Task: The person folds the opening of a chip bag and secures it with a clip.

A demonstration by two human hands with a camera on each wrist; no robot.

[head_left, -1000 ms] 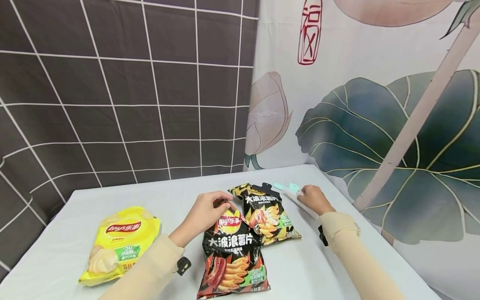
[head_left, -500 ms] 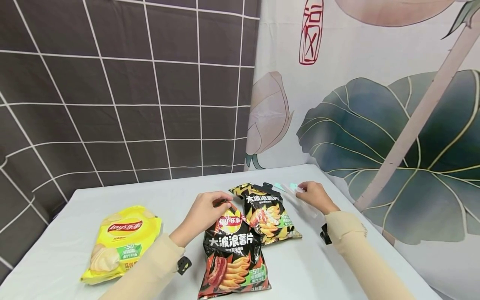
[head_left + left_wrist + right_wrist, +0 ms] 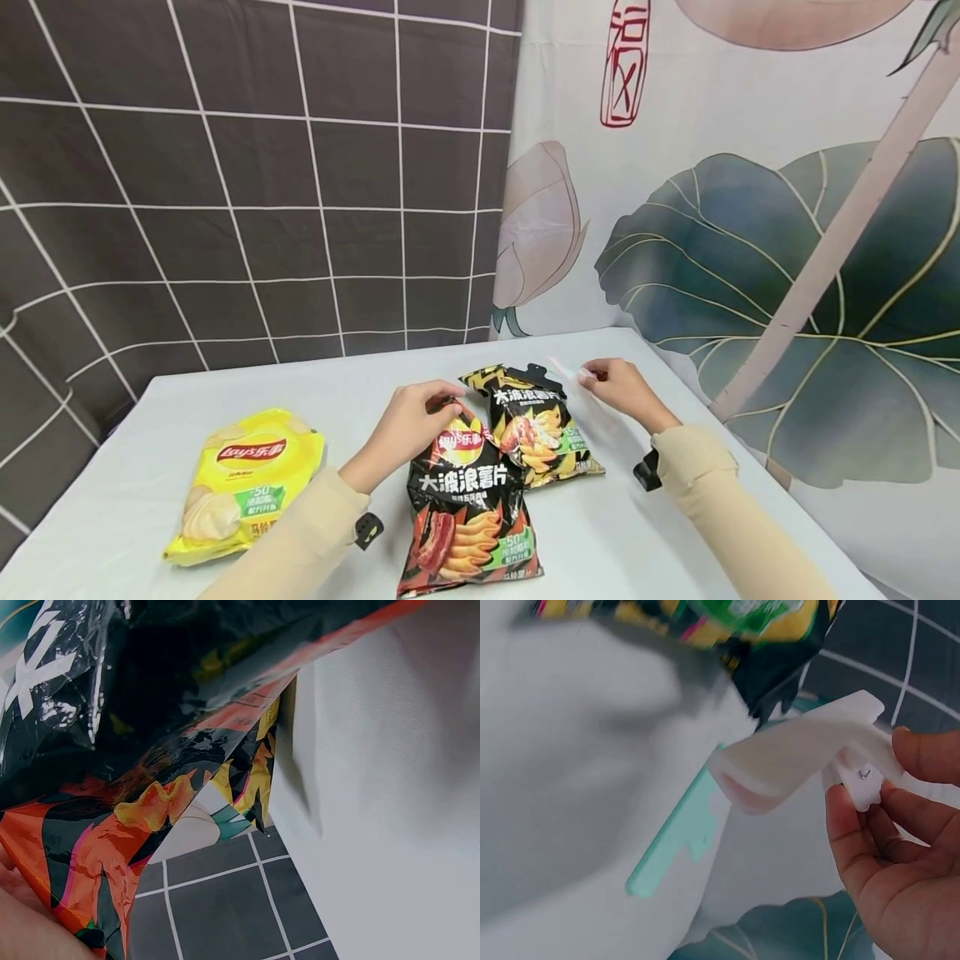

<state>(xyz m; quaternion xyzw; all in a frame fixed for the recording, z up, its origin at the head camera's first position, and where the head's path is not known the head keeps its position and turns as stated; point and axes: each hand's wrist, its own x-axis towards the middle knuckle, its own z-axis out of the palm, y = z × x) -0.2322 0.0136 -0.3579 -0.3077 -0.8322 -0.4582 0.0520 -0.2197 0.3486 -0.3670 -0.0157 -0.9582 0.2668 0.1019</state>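
Observation:
My left hand (image 3: 401, 429) pinches the top corner of a black and red bag of chips (image 3: 468, 500), which lies nearly upright to me on the table. My right hand (image 3: 626, 392) is at the back right, holding a white bag clip (image 3: 795, 754) by its hinged end between thumb and fingers. Below that clip, in the right wrist view, a mint-green bag clip (image 3: 671, 832) lies on the table. A black and gold bag of chips (image 3: 536, 429) sits between the hands, with a black clip (image 3: 536, 377) across its top.
A yellow bag of chips (image 3: 251, 475) lies at the left of the white table (image 3: 360, 383). Behind stand a dark gridded cloth (image 3: 345, 183) and a lotus-patterned cloth (image 3: 720, 233).
My right hand has lifted the white clip off the table area and turned it, shifting slightly back and left. My left hand keeps its pinch on the black and red bag of chips.

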